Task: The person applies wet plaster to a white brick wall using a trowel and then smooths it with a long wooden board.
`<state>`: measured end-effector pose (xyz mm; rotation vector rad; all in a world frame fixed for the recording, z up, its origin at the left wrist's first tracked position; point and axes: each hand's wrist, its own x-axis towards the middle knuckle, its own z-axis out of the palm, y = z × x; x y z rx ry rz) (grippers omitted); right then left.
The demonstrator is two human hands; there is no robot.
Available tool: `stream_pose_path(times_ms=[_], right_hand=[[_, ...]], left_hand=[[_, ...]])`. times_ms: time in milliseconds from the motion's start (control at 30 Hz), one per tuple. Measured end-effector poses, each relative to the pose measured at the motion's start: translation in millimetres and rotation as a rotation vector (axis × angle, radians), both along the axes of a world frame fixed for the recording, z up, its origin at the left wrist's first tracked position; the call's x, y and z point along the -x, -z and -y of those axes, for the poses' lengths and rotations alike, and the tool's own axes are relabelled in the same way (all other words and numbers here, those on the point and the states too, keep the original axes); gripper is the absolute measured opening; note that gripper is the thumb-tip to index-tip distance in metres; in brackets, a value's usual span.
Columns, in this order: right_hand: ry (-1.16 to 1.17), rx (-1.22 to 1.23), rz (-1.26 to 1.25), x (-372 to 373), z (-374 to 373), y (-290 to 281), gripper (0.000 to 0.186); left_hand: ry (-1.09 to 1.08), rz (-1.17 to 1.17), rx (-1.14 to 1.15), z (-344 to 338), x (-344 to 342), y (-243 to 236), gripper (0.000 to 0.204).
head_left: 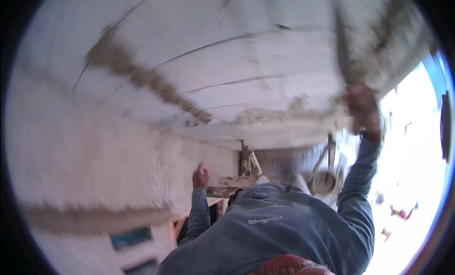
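My right hand (364, 106) is raised at the upper right, its fingers wrapped round the handle of a trowel (345, 50). The trowel's long, dark blade is smeared by motion and points up across the pale surface (227, 61); whether it touches cannot be made out. Lower and left of centre, my left hand (201, 176) is held up with its fingers curled in, and nothing shows in it. A brown-grey strip of rough plaster (151, 80) runs across the pale surface, which also has thin dark lines. More rough plaster (284, 114) lies along its lower edge.
Wooden planks (237, 181) and upright timbers (246, 160) stand beyond my body. A round bucket-like container (323, 182) is near my right arm. A pale wall (90, 151) rises at the left, with a dark opening (131, 238) low in it. Bright daylight fills the right side.
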<state>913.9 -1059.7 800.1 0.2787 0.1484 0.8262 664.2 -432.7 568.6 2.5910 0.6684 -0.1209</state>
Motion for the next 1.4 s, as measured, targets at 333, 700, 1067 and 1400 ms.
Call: stream_pose_path(times_ms=[333,700,1067,1400], right_hand=[[-0.036,2.120,-0.093,368,-11,521,0.041],[-0.978,2.264,-0.432,423,123,712,0.042],[-0.522,2.244,-0.472,329,94,912,0.040],[-0.046,2.355,-0.649,377,43,827,0.049]], left_hand=[[0.887,1.286,-0.982,261,-361,-266,0.058],[0.635,1.326,-1.538,249,-405,-249,0.064],[0.873,1.415,-1.428,270,-442,-221,0.063],[0.929,1.412,-1.341,268,-438,-229,0.065]])
